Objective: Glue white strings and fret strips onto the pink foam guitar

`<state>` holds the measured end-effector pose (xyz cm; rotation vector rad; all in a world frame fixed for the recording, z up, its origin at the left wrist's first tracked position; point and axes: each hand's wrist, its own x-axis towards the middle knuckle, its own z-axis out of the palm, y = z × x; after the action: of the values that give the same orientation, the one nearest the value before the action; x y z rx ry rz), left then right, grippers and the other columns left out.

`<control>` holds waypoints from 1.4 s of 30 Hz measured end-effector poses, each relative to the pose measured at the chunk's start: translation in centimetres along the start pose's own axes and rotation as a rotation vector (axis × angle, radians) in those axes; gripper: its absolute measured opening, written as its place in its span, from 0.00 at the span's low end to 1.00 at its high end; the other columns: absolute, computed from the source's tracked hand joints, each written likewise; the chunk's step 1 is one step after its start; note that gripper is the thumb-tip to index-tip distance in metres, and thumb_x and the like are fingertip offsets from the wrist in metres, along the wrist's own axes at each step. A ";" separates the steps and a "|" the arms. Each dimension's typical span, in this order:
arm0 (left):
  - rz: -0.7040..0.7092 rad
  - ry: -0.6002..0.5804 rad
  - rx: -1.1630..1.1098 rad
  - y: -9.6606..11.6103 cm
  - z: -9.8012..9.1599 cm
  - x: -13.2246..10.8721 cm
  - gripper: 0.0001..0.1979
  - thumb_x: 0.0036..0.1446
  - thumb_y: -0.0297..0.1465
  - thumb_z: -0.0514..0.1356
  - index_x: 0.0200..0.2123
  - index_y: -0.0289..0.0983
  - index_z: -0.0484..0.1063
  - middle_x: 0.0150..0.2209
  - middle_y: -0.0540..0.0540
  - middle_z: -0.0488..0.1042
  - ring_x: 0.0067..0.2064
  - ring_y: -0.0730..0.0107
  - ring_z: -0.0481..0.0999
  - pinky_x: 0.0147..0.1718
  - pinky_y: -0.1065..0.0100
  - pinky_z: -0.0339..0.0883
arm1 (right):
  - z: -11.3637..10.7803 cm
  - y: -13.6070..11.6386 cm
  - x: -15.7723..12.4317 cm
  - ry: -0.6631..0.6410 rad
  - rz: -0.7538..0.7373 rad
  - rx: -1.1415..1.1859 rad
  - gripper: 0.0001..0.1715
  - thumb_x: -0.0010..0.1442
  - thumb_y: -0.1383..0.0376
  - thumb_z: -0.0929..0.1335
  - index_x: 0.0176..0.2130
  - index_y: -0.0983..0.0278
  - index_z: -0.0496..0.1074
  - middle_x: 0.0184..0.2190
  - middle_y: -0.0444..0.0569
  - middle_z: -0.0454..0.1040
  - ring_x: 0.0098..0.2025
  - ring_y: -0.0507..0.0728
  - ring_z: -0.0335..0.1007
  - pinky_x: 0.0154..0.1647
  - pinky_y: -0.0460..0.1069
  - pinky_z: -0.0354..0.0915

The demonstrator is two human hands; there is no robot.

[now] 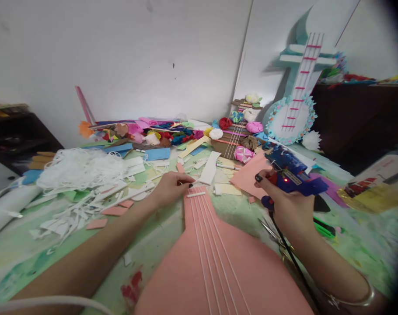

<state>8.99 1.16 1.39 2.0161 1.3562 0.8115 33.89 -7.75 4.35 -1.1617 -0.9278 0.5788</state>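
Observation:
A pink guitar-shaped cutout [218, 262] lies at the bottom centre, with white strings running down it and a short white bar [196, 194] across its narrow top. My left hand [174, 188] is at the upper left corner of that top, its fingers closed in a pinch; what they hold, if anything, is too small to name. On the right, my right hand [289, 205] is wrapped round a blue glue gun [294, 173] with a lit red light, its nozzle pointing up and left. A white strip [209, 168] lies just beyond the narrow top.
White scraps [68, 214] and a heap of white string [82, 168] cover the left. Scissors [273, 232] lie below the glue gun. Coloured paper flowers [225, 123], a decorated teal instrument [294, 118] and a plastic-wrapped pack [376, 183] stand behind and right.

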 end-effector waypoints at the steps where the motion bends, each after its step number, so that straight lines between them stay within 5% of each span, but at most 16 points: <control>1: 0.035 -0.025 0.061 0.1 0.3 0.1 0.12 0.49 0.26 0.58 0.35 0.37 0.80 0.36 0.47 0.81 0.34 0.68 0.76 0.37 0.68 0.67 | 0.0 0.2 -0.1 -0.020 -0.004 -0.011 0.13 0.45 0.61 0.76 0.29 0.63 0.72 0.27 0.43 0.72 0.25 0.53 0.68 0.18 0.45 0.61; 9: 0.115 -0.094 0.168 0.4 1.2 0.1 0.11 0.50 0.22 0.58 0.32 0.36 0.80 0.32 0.47 0.80 0.31 0.72 0.75 0.33 0.71 0.65 | 0.0 0.2 -0.5 -0.100 -0.010 -0.069 0.12 0.47 0.60 0.76 0.28 0.62 0.72 0.22 0.41 0.69 0.20 0.48 0.60 0.19 0.44 0.57; 20: 0.162 -0.156 0.127 -0.4 0.7 0.3 0.14 0.47 0.19 0.56 0.32 0.36 0.80 0.32 0.48 0.79 0.32 0.73 0.73 0.33 0.73 0.64 | 0.0 1.0 -0.4 -0.092 -0.024 -0.017 0.11 0.47 0.62 0.76 0.29 0.63 0.73 0.26 0.43 0.72 0.26 0.52 0.68 0.27 0.46 0.64; 42: 0.200 -0.195 0.073 -0.9 0.4 0.0 0.17 0.47 0.19 0.53 0.34 0.37 0.80 0.33 0.47 0.78 0.34 0.73 0.73 0.34 0.73 0.63 | 0.1 1.0 -0.4 -0.093 0.070 -0.078 0.18 0.44 0.58 0.76 0.31 0.65 0.72 0.24 0.44 0.71 0.21 0.51 0.65 0.18 0.45 0.56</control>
<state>8.77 1.43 0.43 2.2500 1.1026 0.6384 33.64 -7.73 3.32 -1.2490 -0.9997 0.6626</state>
